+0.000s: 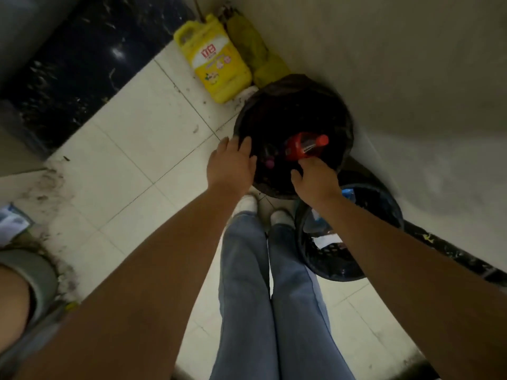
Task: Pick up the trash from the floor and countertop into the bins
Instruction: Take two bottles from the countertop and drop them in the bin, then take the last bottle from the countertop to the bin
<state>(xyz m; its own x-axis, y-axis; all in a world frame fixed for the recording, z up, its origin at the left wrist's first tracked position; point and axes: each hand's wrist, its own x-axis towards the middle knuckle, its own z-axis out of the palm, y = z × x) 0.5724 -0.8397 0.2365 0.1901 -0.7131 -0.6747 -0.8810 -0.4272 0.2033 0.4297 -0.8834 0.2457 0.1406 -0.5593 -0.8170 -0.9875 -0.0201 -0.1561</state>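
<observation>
Trash already lies inside the black bin; right hand grips a red bottle over it (release pending), left hand open, empty; floor paper remains.

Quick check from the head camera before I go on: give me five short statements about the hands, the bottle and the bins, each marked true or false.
1. The right hand is at a red bottle over the black-lined bin. True.
2. The left hand has its grip closed on a bottle. False: it is open and empty, fingers spread at the bin's near rim.
3. A second bin stands beside the first, nearer the person's feet. True.
4. The yellow jug lies inside the lined bin. False: it stands on the floor beyond the bin, near the wall.
5. The second bin is bare inside. False: paper and other scraps show in it.
</observation>
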